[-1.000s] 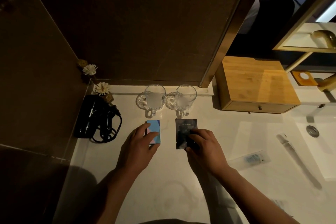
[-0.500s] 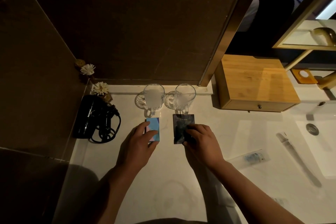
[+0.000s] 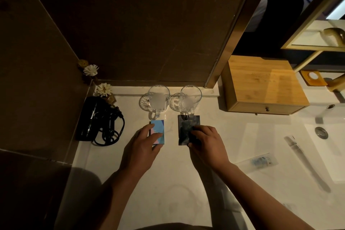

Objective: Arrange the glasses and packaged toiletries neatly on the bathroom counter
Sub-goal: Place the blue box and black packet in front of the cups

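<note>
Blue box [image 3: 158, 132] is sitting pinched under the left hand [image 3: 142, 147], dark packet [image 3: 187, 129] under the right hand [image 3: 205, 143]; both have been sliding up to the glasses [image 3: 158, 97], nearly lining up on the counter [image 3: 173, 183].

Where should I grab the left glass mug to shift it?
Take the left glass mug by its handle, which points toward you at the counter's front. Come from the front, above the blue packet; the wall behind and the right mug close beside block other sides.
</note>
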Demonstrator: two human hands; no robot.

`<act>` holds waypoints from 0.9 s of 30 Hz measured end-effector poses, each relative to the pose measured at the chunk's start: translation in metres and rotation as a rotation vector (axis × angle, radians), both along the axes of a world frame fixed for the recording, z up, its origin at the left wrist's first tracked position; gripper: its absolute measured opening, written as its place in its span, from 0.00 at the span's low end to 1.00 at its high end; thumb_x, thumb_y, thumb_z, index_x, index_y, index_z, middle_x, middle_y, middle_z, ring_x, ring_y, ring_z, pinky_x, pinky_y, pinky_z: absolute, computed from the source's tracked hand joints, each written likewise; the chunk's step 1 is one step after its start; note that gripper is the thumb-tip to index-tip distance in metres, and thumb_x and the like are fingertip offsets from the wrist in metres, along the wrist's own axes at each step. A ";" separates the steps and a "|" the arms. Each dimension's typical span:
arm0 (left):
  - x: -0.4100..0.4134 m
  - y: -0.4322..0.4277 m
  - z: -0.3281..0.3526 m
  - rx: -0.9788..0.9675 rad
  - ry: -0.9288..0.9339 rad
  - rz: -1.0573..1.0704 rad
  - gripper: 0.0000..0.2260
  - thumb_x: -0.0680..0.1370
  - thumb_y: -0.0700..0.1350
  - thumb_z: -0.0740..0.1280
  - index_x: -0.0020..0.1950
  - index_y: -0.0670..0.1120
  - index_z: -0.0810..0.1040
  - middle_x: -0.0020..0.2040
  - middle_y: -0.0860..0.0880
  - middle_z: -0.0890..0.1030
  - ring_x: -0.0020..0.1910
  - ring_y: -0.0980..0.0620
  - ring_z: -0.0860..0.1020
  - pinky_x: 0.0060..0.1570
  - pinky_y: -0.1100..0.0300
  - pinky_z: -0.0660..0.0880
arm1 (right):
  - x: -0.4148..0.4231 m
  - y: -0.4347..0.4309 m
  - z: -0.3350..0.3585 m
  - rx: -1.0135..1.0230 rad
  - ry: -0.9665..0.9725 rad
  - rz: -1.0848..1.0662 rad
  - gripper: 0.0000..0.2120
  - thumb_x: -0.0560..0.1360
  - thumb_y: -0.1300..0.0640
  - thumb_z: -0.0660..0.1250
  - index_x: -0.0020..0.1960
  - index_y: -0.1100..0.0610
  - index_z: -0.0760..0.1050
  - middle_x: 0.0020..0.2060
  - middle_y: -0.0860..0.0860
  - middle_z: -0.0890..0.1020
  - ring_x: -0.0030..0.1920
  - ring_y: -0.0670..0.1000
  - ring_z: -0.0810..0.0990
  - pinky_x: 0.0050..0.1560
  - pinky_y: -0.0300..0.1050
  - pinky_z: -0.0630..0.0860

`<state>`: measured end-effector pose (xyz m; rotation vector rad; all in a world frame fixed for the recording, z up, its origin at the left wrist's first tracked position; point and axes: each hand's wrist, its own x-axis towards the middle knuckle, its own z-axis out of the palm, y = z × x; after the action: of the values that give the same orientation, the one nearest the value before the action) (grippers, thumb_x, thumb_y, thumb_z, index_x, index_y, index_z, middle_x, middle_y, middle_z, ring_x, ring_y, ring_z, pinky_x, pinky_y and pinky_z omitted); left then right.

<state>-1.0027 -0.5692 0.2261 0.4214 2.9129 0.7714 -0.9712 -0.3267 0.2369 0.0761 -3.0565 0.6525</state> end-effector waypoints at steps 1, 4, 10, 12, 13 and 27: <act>0.000 0.000 0.000 -0.001 -0.001 0.000 0.18 0.75 0.48 0.73 0.64 0.49 0.79 0.74 0.48 0.69 0.69 0.46 0.72 0.57 0.48 0.80 | 0.000 0.000 0.000 0.001 0.001 0.001 0.18 0.73 0.50 0.73 0.61 0.54 0.80 0.63 0.52 0.80 0.61 0.57 0.75 0.56 0.51 0.76; -0.001 0.001 0.000 -0.002 -0.003 0.002 0.18 0.75 0.47 0.74 0.64 0.48 0.79 0.74 0.47 0.70 0.69 0.46 0.72 0.56 0.47 0.80 | 0.000 0.000 0.000 0.005 0.000 0.002 0.18 0.73 0.50 0.72 0.62 0.54 0.80 0.63 0.52 0.80 0.61 0.57 0.75 0.56 0.50 0.76; -0.002 0.001 -0.005 0.011 -0.007 0.010 0.18 0.74 0.47 0.74 0.64 0.49 0.79 0.74 0.47 0.70 0.70 0.46 0.71 0.56 0.47 0.80 | -0.001 0.000 0.001 -0.003 -0.009 -0.005 0.19 0.73 0.50 0.72 0.62 0.54 0.79 0.63 0.51 0.80 0.62 0.56 0.74 0.57 0.50 0.76; -0.001 0.001 -0.006 0.009 -0.007 0.014 0.19 0.74 0.47 0.75 0.64 0.50 0.79 0.74 0.48 0.70 0.69 0.46 0.72 0.55 0.47 0.81 | -0.001 -0.001 0.001 -0.006 -0.011 -0.009 0.19 0.73 0.50 0.72 0.62 0.54 0.79 0.63 0.51 0.80 0.62 0.57 0.74 0.57 0.50 0.76; -0.001 0.001 -0.007 0.012 -0.004 0.014 0.19 0.74 0.47 0.75 0.63 0.50 0.79 0.74 0.47 0.70 0.69 0.46 0.72 0.55 0.47 0.81 | -0.001 -0.001 0.001 -0.007 -0.013 -0.012 0.19 0.73 0.50 0.72 0.63 0.54 0.79 0.63 0.51 0.79 0.62 0.57 0.74 0.57 0.50 0.76; 0.000 -0.001 -0.009 0.028 0.007 0.012 0.21 0.72 0.48 0.76 0.65 0.51 0.78 0.74 0.49 0.69 0.69 0.47 0.72 0.54 0.48 0.82 | -0.002 0.001 0.002 -0.030 -0.020 -0.019 0.19 0.74 0.49 0.71 0.63 0.54 0.78 0.64 0.52 0.79 0.63 0.56 0.73 0.59 0.50 0.75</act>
<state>-1.0031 -0.5705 0.2169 0.4099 2.9175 0.8144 -0.9731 -0.3262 0.2389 0.0408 -3.0609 0.7027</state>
